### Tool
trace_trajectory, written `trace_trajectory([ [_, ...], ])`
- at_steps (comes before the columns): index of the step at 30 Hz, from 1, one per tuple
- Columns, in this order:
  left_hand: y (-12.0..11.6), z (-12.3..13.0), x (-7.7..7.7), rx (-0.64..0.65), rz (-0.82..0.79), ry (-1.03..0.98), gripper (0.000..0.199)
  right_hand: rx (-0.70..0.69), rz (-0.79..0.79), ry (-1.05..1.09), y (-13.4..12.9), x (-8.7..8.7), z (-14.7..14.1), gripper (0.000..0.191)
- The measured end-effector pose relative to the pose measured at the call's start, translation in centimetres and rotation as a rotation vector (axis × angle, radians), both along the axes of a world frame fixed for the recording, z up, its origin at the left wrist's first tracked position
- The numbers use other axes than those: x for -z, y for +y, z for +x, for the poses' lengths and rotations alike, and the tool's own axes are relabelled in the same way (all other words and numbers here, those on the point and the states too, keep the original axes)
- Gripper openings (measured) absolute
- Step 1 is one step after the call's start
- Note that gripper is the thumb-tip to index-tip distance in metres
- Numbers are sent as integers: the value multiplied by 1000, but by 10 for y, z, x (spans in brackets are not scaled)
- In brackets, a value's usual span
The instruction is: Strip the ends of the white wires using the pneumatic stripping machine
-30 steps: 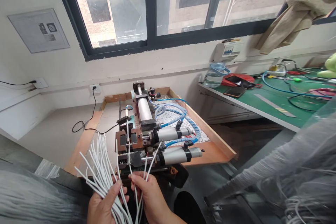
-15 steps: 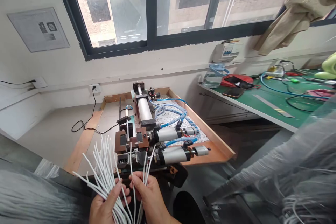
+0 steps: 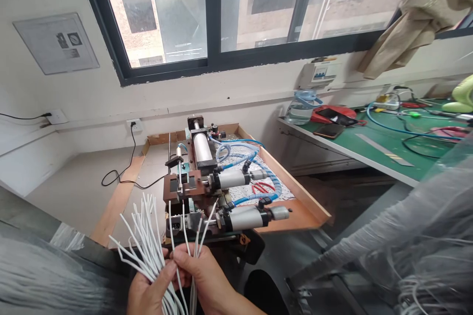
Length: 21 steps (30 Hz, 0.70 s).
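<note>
My left hand [image 3: 153, 285] is closed around a fanned bundle of white cables [image 3: 146, 238], their ends pointing up and away from me. Pressed close beside it, my right hand [image 3: 203, 270] grips a few separate white cables [image 3: 199, 236] between thumb and fingers. One single cable [image 3: 172, 231] runs up between the two hands, near both thumbs. Just beyond the cable tips stands a pneumatic machine [image 3: 192, 182] with silver cylinders [image 3: 244, 218] and brown metal blocks. The lower ends of the bundle leave the bottom of the picture.
A wooden-edged tray [image 3: 310, 206] holds the machine and blue air hoses [image 3: 275, 177]. To the right, a green bench [image 3: 373, 133] carries a phone [image 3: 328, 131], a ruler [image 3: 384, 149] and a water jug [image 3: 301, 108]. Plastic-wrapped material [image 3: 424, 236] stands at lower right.
My right hand has moved left, against my left hand, and one more cable stands apart from the bundle. The machine's front parts and cylinder rods have shifted left, opening a dark gap between blocks.
</note>
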State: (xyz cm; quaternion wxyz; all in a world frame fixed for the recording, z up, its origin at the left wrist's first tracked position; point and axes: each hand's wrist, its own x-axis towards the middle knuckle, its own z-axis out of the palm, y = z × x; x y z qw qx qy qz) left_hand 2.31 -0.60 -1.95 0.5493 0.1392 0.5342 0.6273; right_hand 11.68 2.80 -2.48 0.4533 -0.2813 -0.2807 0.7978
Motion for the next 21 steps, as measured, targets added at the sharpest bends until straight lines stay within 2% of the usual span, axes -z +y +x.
trace_trajectory([
  [5,0,-3,-4,-72,-60,55,39,217,23,-123,-4,5,1,36],
  [9,2,-4,-6,-137,-72,64,33,248,-44,-108,-2,11,3,35],
  [14,3,-3,-6,-176,-81,80,30,282,-129,-77,1,10,3,29],
  [18,1,-2,-4,-152,-69,76,28,249,-222,-54,4,11,1,27],
  [21,0,2,-5,-116,-73,71,30,110,-240,-8,4,6,0,30],
])
